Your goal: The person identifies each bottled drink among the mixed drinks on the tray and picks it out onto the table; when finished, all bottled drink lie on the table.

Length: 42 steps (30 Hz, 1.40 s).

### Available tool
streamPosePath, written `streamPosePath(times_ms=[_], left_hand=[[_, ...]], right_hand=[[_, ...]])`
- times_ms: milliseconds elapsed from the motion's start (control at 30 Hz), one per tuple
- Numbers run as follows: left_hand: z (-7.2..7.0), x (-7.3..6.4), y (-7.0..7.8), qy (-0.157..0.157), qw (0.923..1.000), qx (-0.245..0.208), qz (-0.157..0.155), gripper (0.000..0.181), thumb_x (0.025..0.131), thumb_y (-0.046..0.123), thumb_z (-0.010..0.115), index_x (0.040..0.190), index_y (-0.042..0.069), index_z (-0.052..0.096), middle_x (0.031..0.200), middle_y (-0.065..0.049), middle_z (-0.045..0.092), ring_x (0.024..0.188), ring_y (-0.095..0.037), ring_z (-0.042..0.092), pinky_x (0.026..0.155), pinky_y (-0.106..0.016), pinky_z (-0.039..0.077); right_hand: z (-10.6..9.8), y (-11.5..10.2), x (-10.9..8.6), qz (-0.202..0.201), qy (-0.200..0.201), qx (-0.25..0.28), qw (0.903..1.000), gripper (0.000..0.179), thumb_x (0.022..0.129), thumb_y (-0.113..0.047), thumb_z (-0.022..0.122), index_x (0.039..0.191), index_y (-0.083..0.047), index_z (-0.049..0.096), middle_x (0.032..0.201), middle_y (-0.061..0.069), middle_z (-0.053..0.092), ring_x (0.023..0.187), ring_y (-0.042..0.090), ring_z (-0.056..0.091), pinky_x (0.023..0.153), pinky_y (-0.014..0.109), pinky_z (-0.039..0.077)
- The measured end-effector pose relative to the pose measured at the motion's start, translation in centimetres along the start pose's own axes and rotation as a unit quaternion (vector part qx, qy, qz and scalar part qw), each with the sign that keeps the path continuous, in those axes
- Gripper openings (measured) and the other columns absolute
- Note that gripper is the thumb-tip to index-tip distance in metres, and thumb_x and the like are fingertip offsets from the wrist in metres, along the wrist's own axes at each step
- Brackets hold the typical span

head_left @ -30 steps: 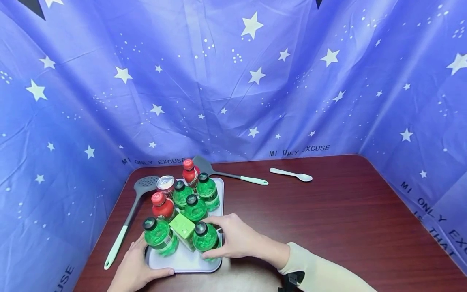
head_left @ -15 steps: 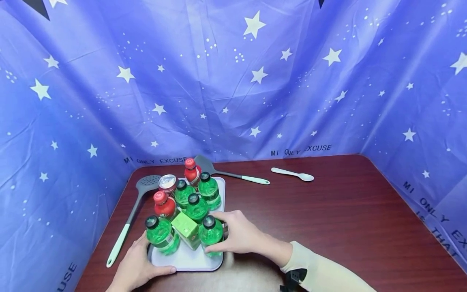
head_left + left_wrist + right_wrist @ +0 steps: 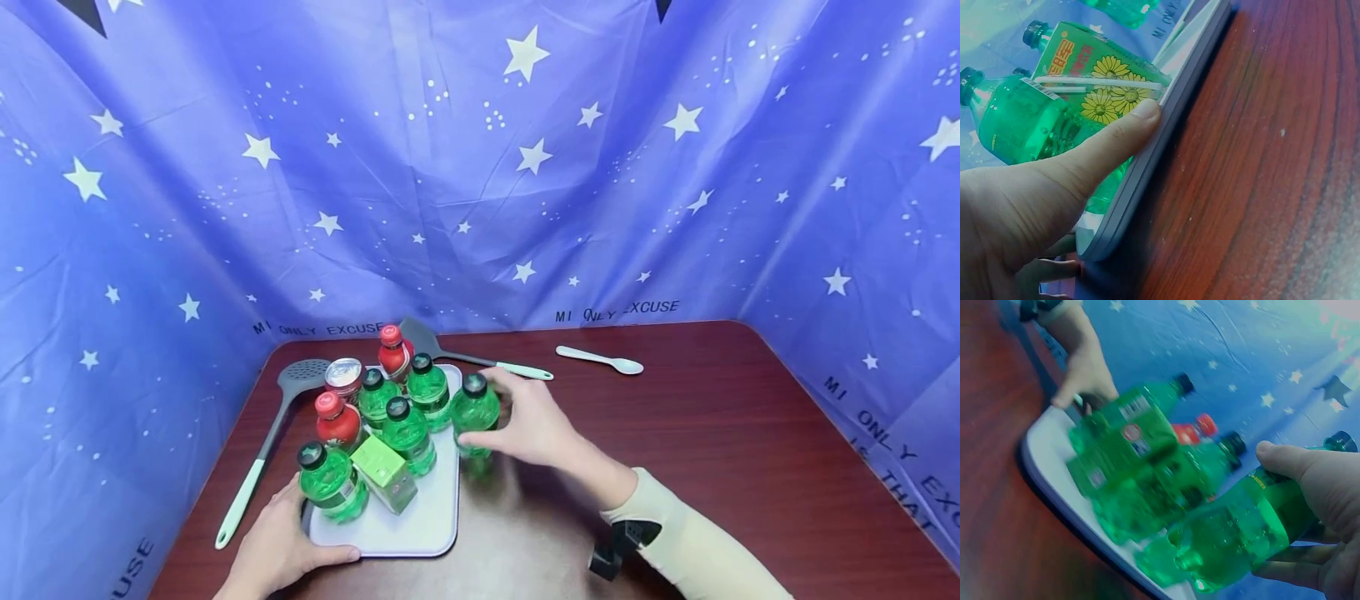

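My right hand [image 3: 536,425] grips a green drink bottle [image 3: 474,410] with a black cap, fingers and thumb around its body. It is at the right edge of the white tray [image 3: 431,523], tilted in the right wrist view. My left hand [image 3: 276,537] holds the tray's near left corner, its thumb lying along the rim in the left wrist view. Beside that hand stands another green bottle [image 3: 332,487]. A green drink carton [image 3: 384,467] with yellow flowers and a straw on its side leans between the bottles on the tray.
Farther back on the tray are more green bottles [image 3: 429,392], red-capped bottles [image 3: 339,425] and a can [image 3: 345,377]. A slotted turner [image 3: 277,425] lies left of the tray, a spatula [image 3: 480,360] behind it. A white spoon [image 3: 600,359] lies toward the back; starry cloth [image 3: 465,183] surrounds the table.
My right hand has taken the green bottle from the tray's near right corner, moving it away and right past the tray's edge. My left hand has stayed at the tray corner.
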<state>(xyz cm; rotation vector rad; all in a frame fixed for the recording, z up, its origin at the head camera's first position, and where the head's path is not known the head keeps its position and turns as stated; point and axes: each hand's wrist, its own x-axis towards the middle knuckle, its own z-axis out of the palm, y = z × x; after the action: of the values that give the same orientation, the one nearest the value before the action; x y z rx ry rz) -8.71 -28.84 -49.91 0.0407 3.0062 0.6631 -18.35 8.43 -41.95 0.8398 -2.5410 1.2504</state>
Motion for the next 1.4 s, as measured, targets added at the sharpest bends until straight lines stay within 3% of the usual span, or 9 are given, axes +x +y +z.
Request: streamPosePath(times_ms=[133, 400, 633, 1033, 1233, 1400], left_hand=[[-0.1, -0.2, -0.1, 0.000, 1.0000, -0.002, -0.001, 0.145, 0.050, 0.085, 0.090, 0.157, -0.001, 0.043, 0.149, -0.029, 0.060, 0.129, -0.048, 0.063, 0.098, -0.064, 0.058], [-0.7, -0.8, -0.4, 0.004, 0.9999, 0.001, -0.014, 0.146, 0.050, 0.083, 0.091, 0.157, -0.003, 0.042, 0.150, -0.031, 0.058, 0.130, -0.050, 0.063, 0.097, -0.064, 0.058], [-1.0, -1.1, -0.8, 0.010, 0.9997, 0.004, -0.022, 0.147, 0.047, 0.086, 0.090, 0.157, 0.000, 0.044, 0.149, -0.027, 0.061, 0.128, -0.044, 0.066, 0.096, -0.061, 0.060], [-1.0, 0.1, -0.5, 0.031, 0.9994, 0.008, -0.009, 0.145, 0.045, 0.085, 0.091, 0.155, 0.002, 0.048, 0.149, -0.028, 0.061, 0.130, -0.049, 0.064, 0.097, -0.064, 0.058], [-0.7, 0.5, 0.2, 0.026, 0.9996, 0.012, 0.001, 0.141, 0.044, 0.084, 0.092, 0.153, 0.005, 0.053, 0.151, -0.034, 0.057, 0.137, -0.056, 0.057, 0.106, -0.070, 0.051], [-0.8, -0.2, 0.3, 0.012, 0.9996, 0.009, -0.025, 0.138, 0.045, 0.084, 0.092, 0.152, 0.005, 0.055, 0.153, -0.032, 0.056, 0.141, -0.055, 0.054, 0.109, -0.070, 0.049]], right_hand=[[-1.2, 1.3, 0.9, 0.018, 0.029, -0.008, 0.9994, 0.063, 0.070, -0.033, 0.101, 0.123, -0.021, 0.067, 0.098, -0.005, 0.079, 0.071, 0.012, 0.074, 0.061, 0.022, 0.058], [-1.9, 4.1, 2.6, 0.049, 0.056, 0.019, 0.9971, 0.059, 0.075, -0.023, 0.099, 0.123, -0.012, 0.067, 0.108, 0.005, 0.079, 0.097, 0.023, 0.080, 0.073, 0.028, 0.066], [-0.7, 4.9, 3.2, 0.064, 0.046, 0.040, 0.9961, 0.057, 0.076, -0.023, 0.098, 0.123, -0.011, 0.067, 0.106, 0.006, 0.079, 0.098, 0.023, 0.080, 0.075, 0.024, 0.065], [0.1, 6.0, 4.7, 0.084, 0.041, 0.021, 0.9954, 0.060, 0.077, -0.027, 0.097, 0.126, -0.011, 0.067, 0.110, 0.008, 0.080, 0.105, 0.029, 0.079, 0.080, 0.039, 0.068], [-0.1, 6.8, 4.3, 0.089, 0.042, 0.010, 0.9951, 0.059, 0.076, -0.029, 0.098, 0.124, -0.012, 0.068, 0.109, 0.008, 0.080, 0.105, 0.031, 0.079, 0.080, 0.045, 0.068], [0.6, 7.0, 4.4, 0.086, 0.038, 0.006, 0.9956, 0.058, 0.076, -0.031, 0.098, 0.123, -0.014, 0.068, 0.108, 0.006, 0.081, 0.103, 0.029, 0.080, 0.079, 0.041, 0.067]])
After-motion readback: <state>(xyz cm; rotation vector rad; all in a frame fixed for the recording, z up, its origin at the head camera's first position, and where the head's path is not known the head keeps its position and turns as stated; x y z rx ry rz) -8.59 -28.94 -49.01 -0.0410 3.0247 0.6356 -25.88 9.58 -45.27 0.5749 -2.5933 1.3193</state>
